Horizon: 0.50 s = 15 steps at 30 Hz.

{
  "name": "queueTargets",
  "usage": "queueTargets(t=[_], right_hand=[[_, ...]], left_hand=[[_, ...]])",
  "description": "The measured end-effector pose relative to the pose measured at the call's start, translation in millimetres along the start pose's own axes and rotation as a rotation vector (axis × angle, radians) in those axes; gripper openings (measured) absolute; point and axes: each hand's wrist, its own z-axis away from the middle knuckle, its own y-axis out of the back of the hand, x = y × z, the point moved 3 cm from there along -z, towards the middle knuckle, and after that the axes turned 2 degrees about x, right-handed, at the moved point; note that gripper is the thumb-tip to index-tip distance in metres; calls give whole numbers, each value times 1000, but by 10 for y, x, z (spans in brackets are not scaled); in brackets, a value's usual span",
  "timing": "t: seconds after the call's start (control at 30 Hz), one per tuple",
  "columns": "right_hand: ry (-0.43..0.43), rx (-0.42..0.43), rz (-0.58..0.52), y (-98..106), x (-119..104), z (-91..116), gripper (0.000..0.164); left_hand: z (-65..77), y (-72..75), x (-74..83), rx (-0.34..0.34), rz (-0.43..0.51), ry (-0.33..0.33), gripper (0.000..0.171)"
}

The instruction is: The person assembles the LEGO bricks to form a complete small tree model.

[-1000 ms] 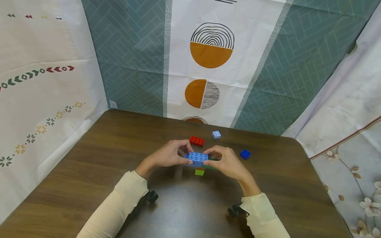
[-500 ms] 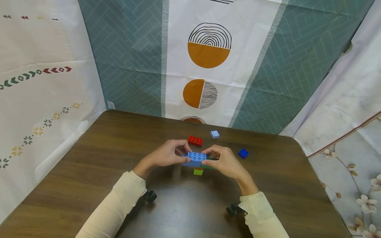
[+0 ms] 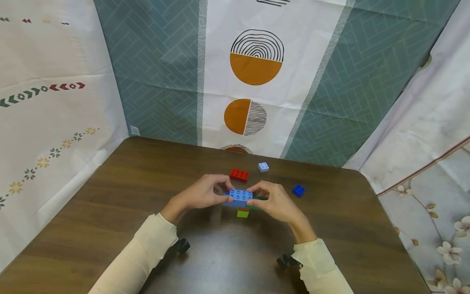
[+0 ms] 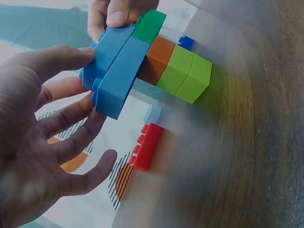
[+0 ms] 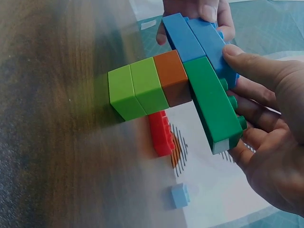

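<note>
My left hand (image 3: 207, 191) and right hand (image 3: 273, 200) pinch opposite ends of a blue eight-stud building brick (image 3: 240, 195), thumbs on the near side. This brick lies on top of a stack, spanning a second blue brick (image 4: 122, 78) and a green brick (image 5: 213, 104) set end to end. Below those two comes an orange-brown brick (image 5: 172, 78), then two lime green bricks (image 4: 183, 78) at the foot, standing on the table. The left hand's lower fingers spread by the lower blue brick's end in the left wrist view. In the right wrist view, the right hand's fingers reach behind the green brick.
Behind the hands lie a red brick (image 3: 239, 175), a small pale blue brick (image 3: 263, 167) and, to the right, a dark blue brick (image 3: 298, 190). The brown wooden table (image 3: 147, 163) ends at a patterned cloth backdrop (image 3: 253, 73).
The head view has shifted slightly, so the scene sits a little further left. Both hands keep the same hold on the top blue brick, and the stack looks unchanged.
</note>
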Motion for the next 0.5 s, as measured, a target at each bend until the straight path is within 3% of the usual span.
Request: queueTargets(t=[0.5], right_hand=[[17, -8, 2, -5, 16, -5, 31]], left_hand=[[9, -17, -22, -9, 26, 14, 22]])
